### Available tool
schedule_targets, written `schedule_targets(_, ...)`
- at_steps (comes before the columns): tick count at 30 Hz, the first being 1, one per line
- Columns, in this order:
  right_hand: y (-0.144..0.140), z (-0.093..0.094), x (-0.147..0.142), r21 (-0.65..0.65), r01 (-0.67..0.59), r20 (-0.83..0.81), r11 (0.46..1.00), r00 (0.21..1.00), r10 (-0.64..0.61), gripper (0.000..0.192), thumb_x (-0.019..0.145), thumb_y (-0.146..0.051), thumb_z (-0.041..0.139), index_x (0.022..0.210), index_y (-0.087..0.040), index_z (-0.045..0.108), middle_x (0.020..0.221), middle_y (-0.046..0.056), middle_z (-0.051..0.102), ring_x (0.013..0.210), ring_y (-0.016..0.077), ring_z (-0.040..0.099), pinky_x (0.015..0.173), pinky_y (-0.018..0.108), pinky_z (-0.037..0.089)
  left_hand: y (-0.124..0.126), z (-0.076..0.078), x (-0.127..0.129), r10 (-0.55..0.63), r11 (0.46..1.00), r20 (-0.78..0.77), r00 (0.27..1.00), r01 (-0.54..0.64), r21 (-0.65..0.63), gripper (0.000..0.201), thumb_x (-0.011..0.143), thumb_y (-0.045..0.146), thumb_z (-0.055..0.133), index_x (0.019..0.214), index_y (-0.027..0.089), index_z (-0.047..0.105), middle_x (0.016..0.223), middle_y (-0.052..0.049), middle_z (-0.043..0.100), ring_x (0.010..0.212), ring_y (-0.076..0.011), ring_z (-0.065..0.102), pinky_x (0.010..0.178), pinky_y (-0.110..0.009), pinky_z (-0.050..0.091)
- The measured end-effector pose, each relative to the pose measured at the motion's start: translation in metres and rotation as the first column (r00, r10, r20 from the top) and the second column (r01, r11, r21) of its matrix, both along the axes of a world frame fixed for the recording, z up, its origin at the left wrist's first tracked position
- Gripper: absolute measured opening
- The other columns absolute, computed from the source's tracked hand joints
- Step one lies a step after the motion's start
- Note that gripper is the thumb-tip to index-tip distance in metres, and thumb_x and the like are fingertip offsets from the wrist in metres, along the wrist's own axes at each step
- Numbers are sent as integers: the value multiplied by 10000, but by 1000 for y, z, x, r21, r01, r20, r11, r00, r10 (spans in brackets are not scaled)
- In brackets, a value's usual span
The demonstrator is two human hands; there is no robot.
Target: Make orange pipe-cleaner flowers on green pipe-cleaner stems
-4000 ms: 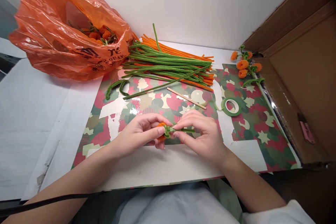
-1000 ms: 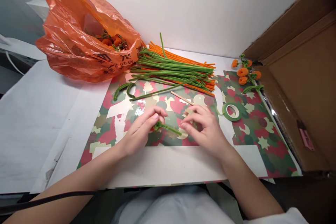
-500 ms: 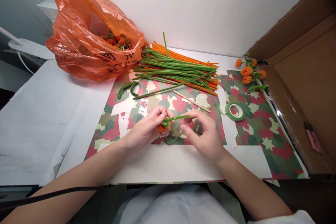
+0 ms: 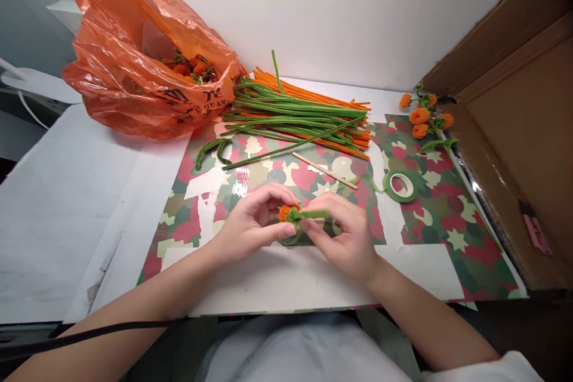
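Between my two hands is a small pipe cleaner flower point(image 4: 286, 213) with an orange head and a green stem pointing right. My left hand point(image 4: 250, 221) is closed around its orange head with thumb and fingers. At the green base, the thumb and fingers of my right hand point(image 4: 347, 230) pinch the flower close to its stem. Beyond my hands, a thin wooden stick point(image 4: 324, 171) lies slanted on the patterned mat. Green floral tape point(image 4: 400, 185) rests to the right of the stick, a loose end trailing left.
Green and orange pipe cleaners point(image 4: 299, 110) lie piled at the back. An orange plastic bag point(image 4: 147, 71) holding orange flowers stands at the left. Finished orange flowers point(image 4: 421, 117) lie by a cardboard box point(image 4: 514, 149) at the right, with a pink-handled cutter point(image 4: 537, 233) against it.
The flower has turned so its orange head now faces up and left between my fingers. My right hand has moved in from the stem's tip to the flower's base.
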State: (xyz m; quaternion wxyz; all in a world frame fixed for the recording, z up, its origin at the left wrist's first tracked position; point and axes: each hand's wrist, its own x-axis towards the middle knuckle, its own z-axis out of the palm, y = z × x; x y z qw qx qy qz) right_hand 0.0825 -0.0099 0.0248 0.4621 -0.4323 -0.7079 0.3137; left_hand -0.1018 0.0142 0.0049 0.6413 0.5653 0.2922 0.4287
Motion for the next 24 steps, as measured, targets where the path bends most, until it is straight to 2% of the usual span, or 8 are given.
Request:
schedule_targets(3,0,0,-1,-26,28,-7,999,1000,-29,87,831,-145,615,804,-220,652,757,20,695,692,158,630,623,293,508,0,-1,-1,-26,1000,-20,999,26,17,347,691,192,815,997,212,651,1002,-57,601,922,-174,608,773,-266,561)
schedule_targets(8,0,-1,-1,-45,34,-2,998,999,-35,81,829,-149,624,809,-220,659,758,17,697,686,157,629,613,290,506,-1,0,-2,-37,999,-28,999,38,10,266,782,182,732,1036,219,660,1015,-66,602,897,-160,614,733,-239,556)
schedule_targets(12,0,-2,0,-39,31,3,999,1000,-31,84,840,-144,618,824,-221,650,764,10,694,694,152,622,622,286,500,-1,1,-2,-33,999,-21,999,34,41,287,802,151,705,1071,242,662,1028,-59,599,927,-159,612,765,-248,552)
schedule_targets(16,-1,-4,0,-34,13,11,999,1000,-13,87,854,-143,606,819,-219,631,765,11,683,710,154,617,647,295,495,-1,0,-1,-2,993,-44,999,7,118,210,799,135,703,987,228,684,986,-62,621,934,-171,613,770,-268,553)
schedule_targets(19,-1,-5,-1,-47,0,22,999,1000,1,90,875,-162,582,811,-217,613,754,18,655,726,162,605,664,306,487,-1,0,-1,29,992,-79,996,-19,122,191,787,135,715,957,218,683,976,-61,623,918,-168,616,765,-266,560)
schedule_targets(21,-2,-5,-1,-82,-21,3,996,1000,21,85,888,-179,571,818,-213,605,761,22,635,737,161,591,667,301,479,-1,1,-2,5,994,-64,998,2,110,278,771,135,733,1026,229,677,1025,-64,622,959,-173,619,806,-269,561)
schedule_targets(24,-2,-5,0,-190,-67,-91,979,995,51,86,897,-214,576,814,-211,598,793,22,616,747,150,572,659,279,468,-2,4,-3,-100,994,-15,995,100,41,375,802,130,702,1154,251,654,1141,-80,623,1028,-185,630,868,-280,558)
